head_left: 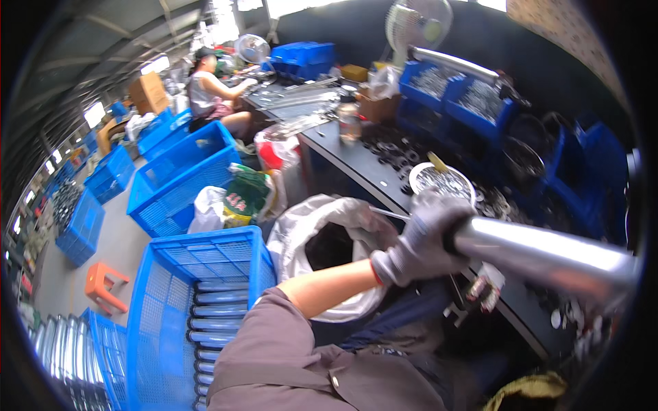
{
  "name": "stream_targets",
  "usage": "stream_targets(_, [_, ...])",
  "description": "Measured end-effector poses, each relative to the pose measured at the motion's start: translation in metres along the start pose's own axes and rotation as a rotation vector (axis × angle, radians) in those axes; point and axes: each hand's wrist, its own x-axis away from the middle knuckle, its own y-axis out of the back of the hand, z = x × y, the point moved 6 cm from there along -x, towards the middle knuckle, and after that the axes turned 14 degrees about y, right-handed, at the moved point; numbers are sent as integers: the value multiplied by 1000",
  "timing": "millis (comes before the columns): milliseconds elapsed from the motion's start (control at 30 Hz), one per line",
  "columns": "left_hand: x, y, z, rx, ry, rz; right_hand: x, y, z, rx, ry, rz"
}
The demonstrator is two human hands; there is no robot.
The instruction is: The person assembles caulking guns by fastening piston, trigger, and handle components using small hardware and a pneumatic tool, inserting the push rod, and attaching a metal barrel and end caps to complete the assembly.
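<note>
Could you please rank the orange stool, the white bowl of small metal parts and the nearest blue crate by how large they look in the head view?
1. Nearest blue crate, though nearness enlarges it.
2. and 3. White bowl and orange stool look alike; unranked.

bench: dark worktop (pixel 356 164) | on it: white bowl (pixel 442 179); blue bins (pixel 456 96); cardboard box (pixel 378 107)

Daylit fisheye view, dark vignetted rim, bent edges, glare on the blurred metal tube (pixel 548 253).
</note>
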Motion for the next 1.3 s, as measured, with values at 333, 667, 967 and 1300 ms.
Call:
stream_targets(333, [-4,10,8,1003,786,604,0,-195,63,-1181,-693,291])
stream_targets(667, [34,-67,59,1484,1362,4,19,-194,87,-889,-793,332])
stream_targets(967, [69,-104,48,1104,1202,-263,58,-222,36,-689,-272,95])
stream_targets(1300, [115,164,15,250,657,-589,-59,-372,159,-1294,-410,462])
